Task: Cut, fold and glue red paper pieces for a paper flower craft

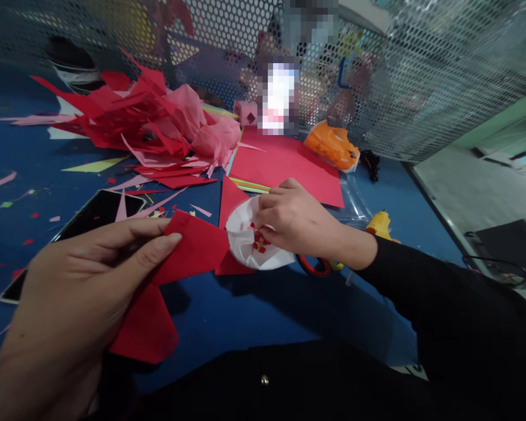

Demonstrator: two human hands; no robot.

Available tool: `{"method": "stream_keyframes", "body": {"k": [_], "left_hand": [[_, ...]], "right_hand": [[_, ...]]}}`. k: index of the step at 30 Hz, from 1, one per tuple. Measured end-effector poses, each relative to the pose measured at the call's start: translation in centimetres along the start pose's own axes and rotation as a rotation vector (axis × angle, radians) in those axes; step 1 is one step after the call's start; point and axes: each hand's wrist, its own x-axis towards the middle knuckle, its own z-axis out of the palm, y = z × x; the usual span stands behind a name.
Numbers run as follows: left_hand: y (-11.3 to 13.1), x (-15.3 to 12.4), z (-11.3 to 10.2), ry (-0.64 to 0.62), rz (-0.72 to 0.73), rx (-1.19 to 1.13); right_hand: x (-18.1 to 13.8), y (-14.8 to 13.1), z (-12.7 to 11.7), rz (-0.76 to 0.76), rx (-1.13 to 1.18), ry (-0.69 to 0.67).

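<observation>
My left hand point(74, 292) pinches a folded piece of red paper point(179, 257), thumb on top, close to me at the lower left. My right hand point(298, 219) reaches into a small white paper bowl point(245, 242) that holds tiny red paper scraps point(258, 241); its fingers are curled together inside the bowl, and what they pinch is hidden. The bowl rests on another red paper piece on the blue table point(245, 310).
A heap of red and pink paper offcuts point(149, 123) lies at the back left. A stack of coloured sheets, red on top point(284, 164), an orange object point(333, 146), a yellow glue gun point(379, 225), red-handled scissors point(313, 268) and a dark phone point(83, 225) surround the hands. Perforated metal mesh point(421, 70) backs the table.
</observation>
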Motion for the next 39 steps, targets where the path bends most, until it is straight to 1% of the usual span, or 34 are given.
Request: {"method": "stream_keyframes", "body": {"k": [2,3,6,9,12,14,16,19,23,26,29,33,36,39], "left_hand": [[0.4,0.0,0.1,0.053,0.009,0.011],[0.4,0.0,0.0,0.053,0.005,0.016],[0.5,0.1,-0.1,-0.043,-0.011,0.024],[0.8,0.0,-0.1,-0.119,-0.002,0.011],[1.4,-0.3,0.3,-0.222,-0.035,-0.077],[1.7,-0.4,0.6,-0.313,-0.053,-0.154],[2.0,-0.7,0.9,-0.385,-0.049,-0.210],[2.5,-1.2,1.4,-0.422,0.017,-0.233],[3.4,-2.3,2.3,-0.469,0.154,-0.195],[3.7,-2.8,3.2,-0.501,0.231,-0.134],[3.7,-3.1,4.0,-0.537,0.282,-0.086],[3.6,-3.2,4.9,-0.584,0.302,-0.054],[3.6,-3.1,5.3,-0.617,0.282,-0.062],[3.5,-3.0,5.5,-0.654,0.293,-0.098]], "right_hand": [[-0.4,0.1,-0.5,0.043,0.112,0.092],[-0.6,0.2,-0.8,0.069,0.178,0.137],[-1.6,0.1,-2.0,0.172,0.445,0.225],[-2.8,-0.6,-3.1,0.296,0.792,0.250],[-4.1,-1.9,-3.8,0.414,1.130,0.257],[-5.0,-2.9,-4.0,0.456,1.296,0.274],[-5.8,-4.0,-4.0,0.472,1.382,0.314],[-7.1,-5.5,-3.8,0.463,1.400,0.392],[-8.6,-6.8,-3.1,0.453,1.328,0.490],[-9.3,-7.0,-2.0,0.444,1.273,0.563],[-9.6,-6.8,-0.8,0.446,1.220,0.608],[-9.8,-6.5,0.3,0.455,1.134,0.640],[-9.8,-6.3,0.9,0.478,1.140,0.667],[-9.9,-6.1,1.3,0.506,1.176,0.699]]}}
